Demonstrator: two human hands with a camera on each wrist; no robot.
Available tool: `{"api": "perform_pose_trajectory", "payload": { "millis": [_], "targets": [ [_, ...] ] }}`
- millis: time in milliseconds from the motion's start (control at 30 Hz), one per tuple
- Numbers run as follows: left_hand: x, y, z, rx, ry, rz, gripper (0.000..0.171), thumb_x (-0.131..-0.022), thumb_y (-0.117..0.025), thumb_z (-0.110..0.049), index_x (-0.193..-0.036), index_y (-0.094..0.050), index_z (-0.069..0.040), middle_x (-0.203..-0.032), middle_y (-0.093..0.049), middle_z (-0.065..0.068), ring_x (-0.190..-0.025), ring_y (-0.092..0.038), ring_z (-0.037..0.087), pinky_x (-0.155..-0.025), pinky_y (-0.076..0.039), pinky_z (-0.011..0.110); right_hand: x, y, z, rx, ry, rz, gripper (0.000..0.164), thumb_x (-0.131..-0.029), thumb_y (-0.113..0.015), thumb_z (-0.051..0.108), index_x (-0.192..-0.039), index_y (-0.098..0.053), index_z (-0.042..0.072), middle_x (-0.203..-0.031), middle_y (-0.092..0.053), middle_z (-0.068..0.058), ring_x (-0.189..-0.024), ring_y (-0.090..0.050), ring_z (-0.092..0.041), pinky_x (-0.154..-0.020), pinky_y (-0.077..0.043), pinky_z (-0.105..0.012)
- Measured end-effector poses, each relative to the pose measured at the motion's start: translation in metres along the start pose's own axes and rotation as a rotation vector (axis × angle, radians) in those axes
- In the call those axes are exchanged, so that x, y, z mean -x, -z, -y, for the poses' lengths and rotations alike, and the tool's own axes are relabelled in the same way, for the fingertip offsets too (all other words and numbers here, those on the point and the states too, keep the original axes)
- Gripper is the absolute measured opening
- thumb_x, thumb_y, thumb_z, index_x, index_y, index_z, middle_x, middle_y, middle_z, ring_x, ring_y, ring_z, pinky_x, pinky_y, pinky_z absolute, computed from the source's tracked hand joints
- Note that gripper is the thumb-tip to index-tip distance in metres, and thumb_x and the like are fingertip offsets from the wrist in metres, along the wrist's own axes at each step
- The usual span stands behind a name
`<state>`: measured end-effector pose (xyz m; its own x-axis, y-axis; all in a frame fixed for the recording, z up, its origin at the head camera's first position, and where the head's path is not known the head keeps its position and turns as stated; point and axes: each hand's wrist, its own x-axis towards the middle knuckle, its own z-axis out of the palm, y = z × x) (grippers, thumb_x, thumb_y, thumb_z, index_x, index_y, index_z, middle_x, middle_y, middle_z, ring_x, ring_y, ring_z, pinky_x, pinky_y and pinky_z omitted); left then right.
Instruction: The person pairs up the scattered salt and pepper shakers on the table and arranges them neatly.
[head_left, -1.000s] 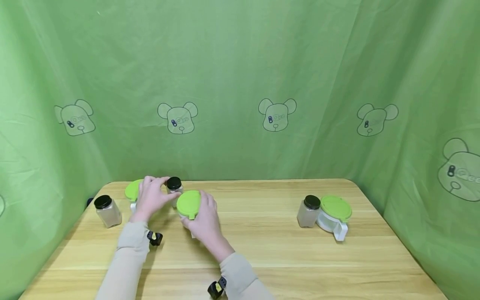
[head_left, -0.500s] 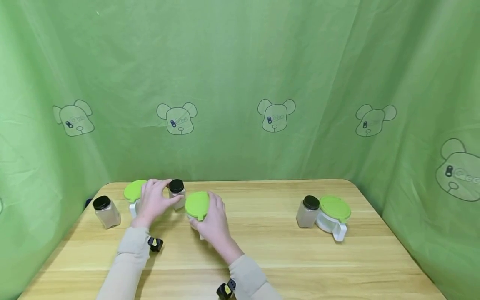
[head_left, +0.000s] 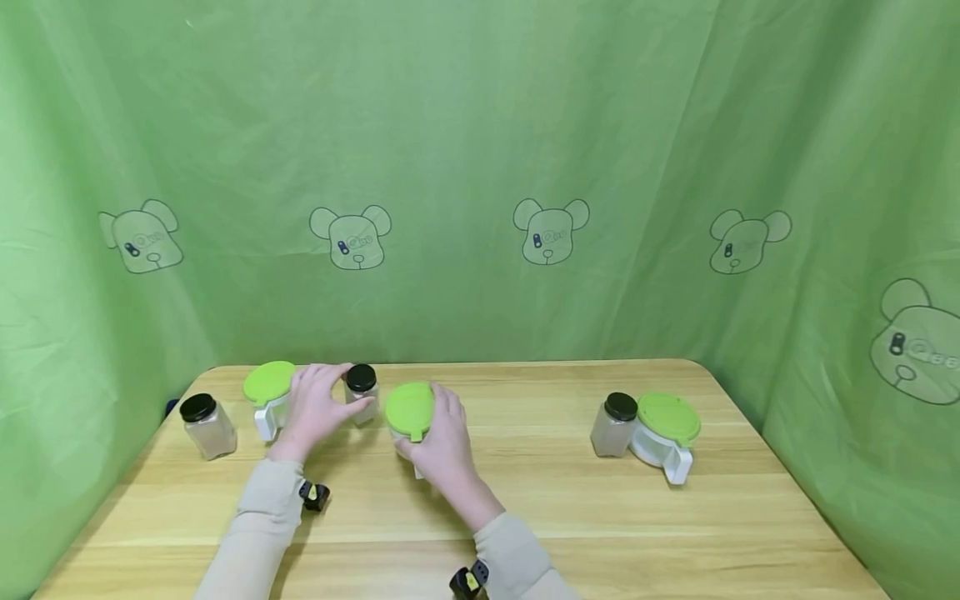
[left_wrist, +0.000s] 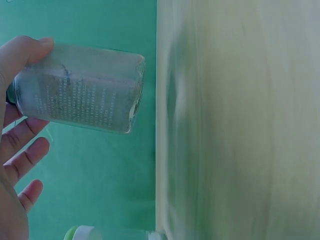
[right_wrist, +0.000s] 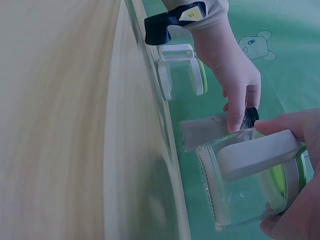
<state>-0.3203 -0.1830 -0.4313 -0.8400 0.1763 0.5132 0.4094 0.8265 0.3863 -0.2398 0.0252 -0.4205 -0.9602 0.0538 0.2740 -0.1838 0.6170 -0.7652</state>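
Note:
My left hand [head_left: 317, 410] pinches a square clear spice jar [left_wrist: 80, 87] near its black lid, thumb on one side and fingers on the other. Printed text shows through its wall, and the jar's base appears a little above the table in the left wrist view. My right hand [head_left: 446, 437] grips a glass seasoning pot [head_left: 410, 408] by its upper part, around the green lid. That pot's white handle [right_wrist: 257, 155] faces the right wrist camera. Both containers are held upright close together, the spice jar to the left and slightly farther back.
At the left of the wooden table [head_left: 525, 517] stand another black-lidded jar [head_left: 212, 432] and a green-lidded pot [head_left: 268, 385], partly behind my left hand. A similar jar [head_left: 613, 429] and pot [head_left: 663, 421] stand side by side at the right. A green curtain [head_left: 450, 125] surrounds the table.
Both hands have moved to the right with the spice jar and the seasoning pot, uncovering more of the left green-lidded pot. The other containers stay where they were.

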Motion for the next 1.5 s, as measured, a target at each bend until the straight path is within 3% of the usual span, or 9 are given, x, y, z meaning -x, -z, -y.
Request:
{"api": "perform_pose_trajectory", "payload": {
  "millis": [367, 833, 1500],
  "targets": [
    [0.001, -0.004, -0.009, 0.028, -0.030, -0.003, 0.064, -0.070, -0.085, -0.041, -0.120, -0.065, -0.006, -0.119, -0.069, 0.015, -0.112, -0.054, 0.032, -0.103, -0.032, 0.052, 0.000, 0.013, -0.012, -0.003, -0.014, -0.019, 0.096, -0.065, -0.087, 0.018, -0.145, -0.036, 0.004, -0.145, -0.043, -0.016, -0.130, -0.045, -0.035, -0.106, -0.040, -0.059],
    [0.001, -0.008, -0.026, 0.079, -0.121, -0.044, 0.065, -0.067, -0.086, -0.042, -0.118, -0.067, -0.008, -0.113, -0.071, 0.012, -0.104, -0.055, 0.027, -0.100, -0.034, 0.052, 0.001, 0.030, -0.025, 0.011, -0.027, -0.049, 0.097, -0.064, -0.088, 0.019, -0.145, -0.036, 0.004, -0.145, -0.043, -0.017, -0.130, -0.045, -0.035, -0.106, -0.040, -0.059],
    [0.004, -0.012, -0.051, 0.100, -0.190, -0.014, 0.067, -0.065, -0.088, -0.042, -0.117, -0.067, -0.006, -0.105, -0.071, 0.011, -0.105, -0.055, 0.027, -0.103, -0.034, 0.052, 0.004, 0.052, -0.044, 0.035, -0.037, -0.077, 0.099, -0.064, -0.089, 0.020, -0.146, -0.035, 0.003, -0.146, -0.041, -0.018, -0.132, -0.043, -0.037, -0.107, -0.039, -0.060]
  ]
}}
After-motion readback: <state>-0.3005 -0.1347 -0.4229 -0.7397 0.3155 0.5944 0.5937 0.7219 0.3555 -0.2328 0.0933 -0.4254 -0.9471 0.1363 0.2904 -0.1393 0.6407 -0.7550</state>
